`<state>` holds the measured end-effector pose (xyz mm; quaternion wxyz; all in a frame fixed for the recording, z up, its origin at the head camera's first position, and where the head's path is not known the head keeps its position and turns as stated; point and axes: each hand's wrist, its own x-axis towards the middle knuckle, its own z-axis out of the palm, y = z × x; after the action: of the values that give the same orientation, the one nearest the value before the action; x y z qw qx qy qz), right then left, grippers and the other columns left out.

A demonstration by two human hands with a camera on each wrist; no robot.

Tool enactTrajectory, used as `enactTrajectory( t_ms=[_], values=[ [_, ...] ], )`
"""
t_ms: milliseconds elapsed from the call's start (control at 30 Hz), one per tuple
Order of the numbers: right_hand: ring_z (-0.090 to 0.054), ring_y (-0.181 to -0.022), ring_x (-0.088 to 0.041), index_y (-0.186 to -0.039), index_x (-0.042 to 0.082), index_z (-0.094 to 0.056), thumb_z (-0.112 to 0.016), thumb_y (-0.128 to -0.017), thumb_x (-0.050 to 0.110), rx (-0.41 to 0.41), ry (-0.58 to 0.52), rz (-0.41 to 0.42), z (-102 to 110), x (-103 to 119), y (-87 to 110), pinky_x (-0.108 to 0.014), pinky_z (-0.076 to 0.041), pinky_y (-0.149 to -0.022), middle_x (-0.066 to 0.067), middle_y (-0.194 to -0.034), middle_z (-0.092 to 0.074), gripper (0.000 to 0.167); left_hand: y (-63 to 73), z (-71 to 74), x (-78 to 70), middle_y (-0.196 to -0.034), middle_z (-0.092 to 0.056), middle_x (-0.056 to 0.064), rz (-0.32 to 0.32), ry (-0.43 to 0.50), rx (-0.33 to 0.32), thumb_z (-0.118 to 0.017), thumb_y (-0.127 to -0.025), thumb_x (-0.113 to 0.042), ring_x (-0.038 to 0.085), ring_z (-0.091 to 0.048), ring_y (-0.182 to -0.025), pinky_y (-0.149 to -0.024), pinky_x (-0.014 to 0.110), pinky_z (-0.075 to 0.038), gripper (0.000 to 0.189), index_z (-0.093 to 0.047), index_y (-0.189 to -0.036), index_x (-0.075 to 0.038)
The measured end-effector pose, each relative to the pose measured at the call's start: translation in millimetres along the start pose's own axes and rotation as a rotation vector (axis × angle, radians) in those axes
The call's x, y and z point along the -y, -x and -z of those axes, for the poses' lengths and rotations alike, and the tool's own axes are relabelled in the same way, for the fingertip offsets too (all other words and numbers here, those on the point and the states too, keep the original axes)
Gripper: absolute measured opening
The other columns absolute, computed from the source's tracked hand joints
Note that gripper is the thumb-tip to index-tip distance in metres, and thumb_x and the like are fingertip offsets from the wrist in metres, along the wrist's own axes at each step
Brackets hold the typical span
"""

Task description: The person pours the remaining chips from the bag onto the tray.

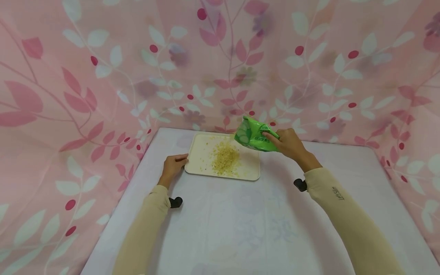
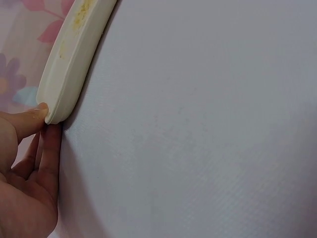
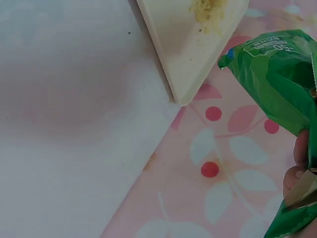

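Observation:
A cream rectangular tray [image 1: 199, 164] lies toward the back of the table, with a heap of yellow crumbs [image 1: 225, 157] in its middle and loose bits scattered around. My left hand [image 1: 173, 168] pinches the tray's left end. In the left wrist view, the thumb [image 2: 29, 123] is on the rim and the other fingers are below it. Above the tray's back right corner, my right hand [image 1: 291, 143] grips a green snack bag [image 1: 256, 133], tilted with its far end toward the tray. The right wrist view shows the crumpled bag [image 3: 270, 74] with part of the hand [image 3: 300, 148] around it.
A white cloth covers the table [image 1: 220, 221]. Pink curtains [image 1: 220, 76] with a leaf print hang behind and at both sides. A black wrist mount [image 1: 176, 202] sits at the left cuff and another mount [image 1: 300, 185] at the right cuff.

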<state>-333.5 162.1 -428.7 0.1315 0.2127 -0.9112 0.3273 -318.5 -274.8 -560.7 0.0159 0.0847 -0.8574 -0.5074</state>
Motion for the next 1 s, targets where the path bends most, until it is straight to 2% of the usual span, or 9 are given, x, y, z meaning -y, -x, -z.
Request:
enactTrajectory(
  t_ms=[67,133,333,400,567,667,800,867,1000],
  values=[
    [-0.029,-0.043,-0.014,-0.054,0.012,-0.037,-0.059,-0.097,0.042,0.052,0.032,-0.030,-2,-3,0.8,-0.029,-0.029,-0.043,0.003,-0.049,-0.030,0.056,-0.3,-0.2,0.2,-0.115,-0.069,0.012,0.006,-0.001,-0.003,-0.072,-0.090,-0.014,0.022,-0.061,-0.111,-0.088,0.029,-0.049,0.030,-0.071,-0.119,-0.007],
    [-0.030,-0.042,-0.014,-0.054,0.012,-0.038,-0.059,-0.097,0.040,0.043,0.015,-0.023,-2,-4,2.4,-0.029,-0.029,-0.042,0.003,-0.048,-0.030,0.056,-0.2,-0.3,0.3,-0.114,-0.070,0.011,0.017,-0.004,-0.003,-0.072,-0.090,-0.014,0.021,-0.061,-0.110,-0.088,0.030,-0.049,0.029,-0.072,-0.119,-0.009],
    [-0.033,-0.043,-0.013,-0.055,0.011,-0.045,-0.063,-0.097,0.030,-0.137,-0.090,0.088,3,-1,3.7,-0.027,-0.029,-0.043,0.001,-0.050,-0.038,0.049,-0.4,-1.1,-0.4,-0.113,-0.070,0.011,0.017,0.001,-0.002,-0.072,-0.090,-0.014,0.020,-0.061,-0.109,-0.086,0.028,-0.049,0.029,-0.072,-0.119,-0.009],
    [-0.032,-0.043,-0.013,-0.056,0.011,-0.044,-0.062,-0.097,0.032,-0.107,-0.069,0.072,2,-1,3.9,-0.028,-0.029,-0.043,0.001,-0.050,-0.037,0.050,-0.3,-0.8,-0.9,-0.112,-0.070,0.011,0.016,0.004,-0.005,-0.072,-0.090,-0.014,0.020,-0.062,-0.107,-0.084,0.026,-0.050,0.029,-0.072,-0.119,-0.008],
    [-0.030,-0.043,-0.015,-0.056,0.010,-0.039,-0.060,-0.097,0.039,0.062,-0.006,-0.035,-7,-7,8.2,-0.029,-0.029,-0.044,0.001,-0.049,-0.030,0.054,1.2,0.6,-1.1,-0.111,-0.071,0.011,0.019,-0.017,-0.005,-0.071,-0.091,-0.014,0.020,-0.062,-0.107,-0.083,0.026,-0.050,0.028,-0.072,-0.119,-0.009],
    [-0.031,-0.043,-0.015,-0.057,0.011,-0.040,-0.061,-0.097,0.038,0.041,-0.025,-0.025,-9,-8,8.8,-0.028,-0.029,-0.043,0.002,-0.049,-0.031,0.053,2.2,1.0,-0.2,-0.111,-0.071,0.011,0.027,-0.019,-0.008,-0.071,-0.091,-0.014,0.020,-0.062,-0.107,-0.083,0.026,-0.050,0.028,-0.072,-0.118,-0.009],
    [-0.033,-0.041,-0.016,-0.057,0.011,-0.045,-0.062,-0.097,0.032,-0.101,-0.090,0.069,-5,-4,7.0,-0.029,-0.030,-0.043,0.001,-0.049,-0.036,0.048,1.7,0.0,0.7,-0.111,-0.071,0.012,0.031,0.001,-0.003,-0.071,-0.091,-0.014,0.020,-0.063,-0.106,-0.080,0.023,-0.050,0.028,-0.072,-0.119,-0.009],
    [-0.032,-0.041,-0.017,-0.056,0.010,-0.045,-0.061,-0.098,0.030,-0.131,-0.112,0.082,-4,-3,6.9,-0.028,-0.029,-0.042,0.000,-0.048,-0.036,0.049,0.7,-1.0,0.7,-0.111,-0.071,0.012,0.025,0.012,0.000,-0.071,-0.091,-0.013,0.020,-0.063,-0.106,-0.079,0.022,-0.050,0.028,-0.072,-0.118,-0.008],
    [-0.031,-0.041,-0.014,-0.054,0.012,-0.043,-0.058,-0.098,0.040,-0.004,-0.056,-0.026,-6,-8,10.0,-0.028,-0.029,-0.042,0.004,-0.046,-0.033,0.055,-0.8,-3.0,1.1,-0.112,-0.070,0.012,0.015,0.008,0.000,-0.071,-0.091,-0.014,0.020,-0.063,-0.105,-0.079,0.022,-0.050,0.028,-0.072,-0.118,-0.008]
  ],
)
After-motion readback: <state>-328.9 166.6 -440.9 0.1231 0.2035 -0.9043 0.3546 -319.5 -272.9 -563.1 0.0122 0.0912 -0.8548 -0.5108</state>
